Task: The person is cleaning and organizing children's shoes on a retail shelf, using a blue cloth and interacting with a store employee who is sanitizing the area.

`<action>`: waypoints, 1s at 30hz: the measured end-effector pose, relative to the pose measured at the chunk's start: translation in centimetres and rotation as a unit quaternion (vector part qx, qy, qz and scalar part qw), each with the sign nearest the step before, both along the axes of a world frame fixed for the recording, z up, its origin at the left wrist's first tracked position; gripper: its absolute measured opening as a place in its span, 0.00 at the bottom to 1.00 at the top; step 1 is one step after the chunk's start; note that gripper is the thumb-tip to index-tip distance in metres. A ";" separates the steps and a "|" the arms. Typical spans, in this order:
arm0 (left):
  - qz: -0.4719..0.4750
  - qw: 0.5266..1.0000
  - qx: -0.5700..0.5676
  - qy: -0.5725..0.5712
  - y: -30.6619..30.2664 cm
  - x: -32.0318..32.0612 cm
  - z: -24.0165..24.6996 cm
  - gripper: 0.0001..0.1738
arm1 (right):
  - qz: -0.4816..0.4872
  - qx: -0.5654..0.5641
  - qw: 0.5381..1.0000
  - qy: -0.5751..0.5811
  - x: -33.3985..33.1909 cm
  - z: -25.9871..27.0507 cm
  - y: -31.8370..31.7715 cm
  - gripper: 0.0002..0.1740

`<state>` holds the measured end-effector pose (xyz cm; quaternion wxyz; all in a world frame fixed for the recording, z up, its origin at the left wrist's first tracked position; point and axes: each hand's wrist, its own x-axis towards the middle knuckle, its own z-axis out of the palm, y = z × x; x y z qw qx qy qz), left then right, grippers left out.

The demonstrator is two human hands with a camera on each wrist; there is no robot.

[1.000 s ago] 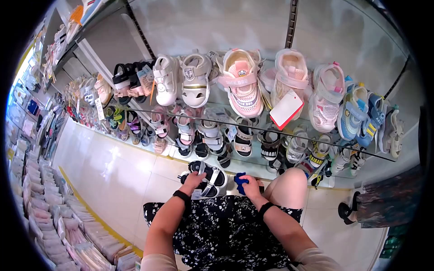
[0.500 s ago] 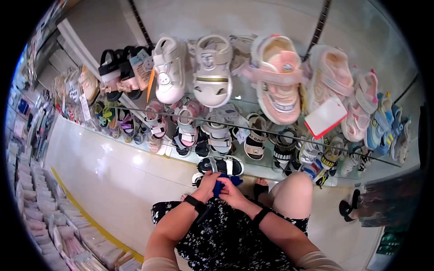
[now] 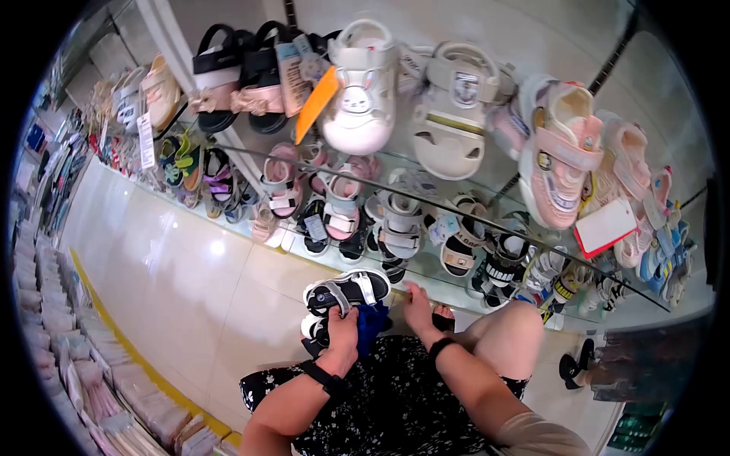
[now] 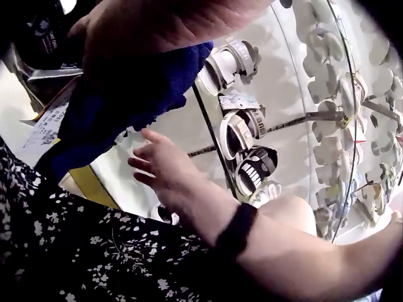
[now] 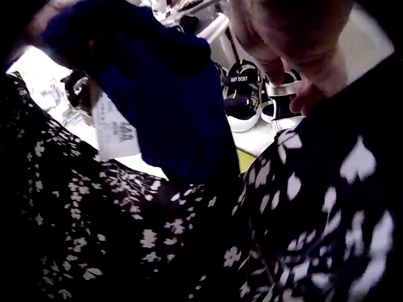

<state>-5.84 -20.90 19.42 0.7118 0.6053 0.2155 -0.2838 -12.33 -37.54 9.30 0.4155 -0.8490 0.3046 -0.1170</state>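
In the head view the left hand (image 3: 342, 334) grips a pair of black sandals with white and grey straps (image 3: 351, 291) together with a dark blue cloth (image 3: 371, 328). The cloth (image 4: 135, 104) hangs below that hand in the left wrist view, beside a white printed label (image 4: 47, 129). The right hand (image 3: 417, 310) is just right of the cloth, apart from it and holding nothing, its fingers loosely bent (image 4: 165, 165). In the right wrist view the cloth (image 5: 173, 94) hangs left of the right hand (image 5: 296, 44).
Glass shelves of children's shoes (image 3: 365, 125) stand in front, with more sandals on the lower shelf (image 3: 399, 228). Packaged goods (image 3: 99, 380) line the lower left. At the right stands another person's patterned garment (image 3: 639, 368). The wearer's bare knee (image 3: 513, 334) rises beside the right arm.
The right hand has let go of the blue cloth and drawn away to the right. The cloth passed to the left hand, alongside the sandals. The head view has shifted, bringing the shelves closer.
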 end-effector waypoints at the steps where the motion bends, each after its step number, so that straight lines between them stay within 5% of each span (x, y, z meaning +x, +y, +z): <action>1: 0.010 1.000 0.000 0.003 0.1 -0.2 0.5 0.08 | 0.012 -0.026 0.999 0.017 1.3 0.2 -0.4 0.25; 4: 0.016 0.999 -0.038 0.021 0.3 -0.8 0.7 0.07 | 0.037 -0.055 0.992 0.103 4.7 0.4 -1.9 0.26; 10: 0.020 0.997 -0.060 0.047 0.4 -0.6 3.9 0.07 | 0.158 -0.140 0.973 0.094 8.2 -10.0 -6.9 0.23; 15: 0.020 0.997 -0.060 0.043 0.2 -0.7 3.8 0.08 | 0.121 0.068 0.990 -0.009 9.4 -10.9 -7.7 0.14; 20: 0.029 0.991 -0.116 0.065 -0.3 -1.3 3.6 0.08 | 0.029 0.099 0.991 -0.088 9.2 -10.7 -8.0 0.06; 23: 0.030 0.990 -0.124 0.056 -0.4 -1.6 3.9 0.08 | 0.000 0.045 0.997 -0.065 9.0 -3.5 -5.8 0.07; 30: 0.024 0.987 -0.143 0.066 -0.3 -2.4 3.7 0.08 | -0.089 0.169 0.979 -0.076 9.9 -7.0 -7.3 0.11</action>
